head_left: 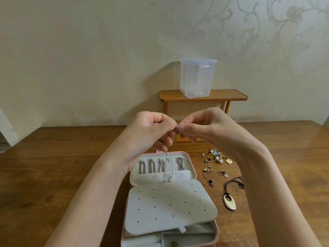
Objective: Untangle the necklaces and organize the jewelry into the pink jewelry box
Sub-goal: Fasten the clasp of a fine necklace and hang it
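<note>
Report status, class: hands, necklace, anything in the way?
Both hands, left and right, pinch thin necklace above open pink box. Pendant dangles over lid pocket. Loose jewelry waits right; nothing blocking.

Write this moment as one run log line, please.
both hands pinch thin necklace | pendant hangs over open pink jewelry box | loose jewelry on table

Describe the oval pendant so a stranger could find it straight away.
Start at the open pink jewelry box on the wooden table, then look to its right side. Nearer than the heap of small earrings lies the oval pendant on a dark cord. It is by far the largest loose piece: a glossy cream oval with a slot through its middle.
</note>
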`<state>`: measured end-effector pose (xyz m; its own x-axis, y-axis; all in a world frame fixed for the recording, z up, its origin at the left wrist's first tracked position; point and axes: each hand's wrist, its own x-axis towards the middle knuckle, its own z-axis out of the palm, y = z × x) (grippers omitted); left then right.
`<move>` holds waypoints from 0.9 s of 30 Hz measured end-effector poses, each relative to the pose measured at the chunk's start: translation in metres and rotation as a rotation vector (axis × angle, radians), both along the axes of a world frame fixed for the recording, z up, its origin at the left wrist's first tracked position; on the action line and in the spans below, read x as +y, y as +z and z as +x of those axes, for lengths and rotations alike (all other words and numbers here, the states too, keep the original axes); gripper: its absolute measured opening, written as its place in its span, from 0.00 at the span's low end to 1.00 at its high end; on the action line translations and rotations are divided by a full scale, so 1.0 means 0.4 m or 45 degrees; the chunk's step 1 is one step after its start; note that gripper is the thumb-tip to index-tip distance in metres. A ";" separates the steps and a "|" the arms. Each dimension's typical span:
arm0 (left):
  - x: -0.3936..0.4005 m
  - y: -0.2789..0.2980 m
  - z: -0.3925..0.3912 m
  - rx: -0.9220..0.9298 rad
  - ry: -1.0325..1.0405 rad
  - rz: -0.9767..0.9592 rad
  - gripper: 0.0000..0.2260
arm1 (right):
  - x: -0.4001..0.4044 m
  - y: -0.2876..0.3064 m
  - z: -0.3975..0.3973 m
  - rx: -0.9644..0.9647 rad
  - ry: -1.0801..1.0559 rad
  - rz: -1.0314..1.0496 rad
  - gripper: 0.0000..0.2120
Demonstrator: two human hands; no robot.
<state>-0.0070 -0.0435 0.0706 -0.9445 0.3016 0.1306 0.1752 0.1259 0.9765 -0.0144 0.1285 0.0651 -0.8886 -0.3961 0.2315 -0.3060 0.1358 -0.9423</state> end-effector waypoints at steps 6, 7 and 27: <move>-0.002 -0.007 -0.007 0.041 0.041 -0.009 0.06 | -0.017 -0.001 -0.002 -0.100 -0.040 -0.035 0.06; -0.003 -0.006 -0.007 0.020 0.034 0.010 0.06 | -0.019 -0.001 -0.003 -0.114 -0.045 -0.040 0.05; -0.001 -0.015 -0.017 -0.128 0.031 0.104 0.03 | 0.006 -0.005 -0.009 -0.120 -0.087 -0.088 0.06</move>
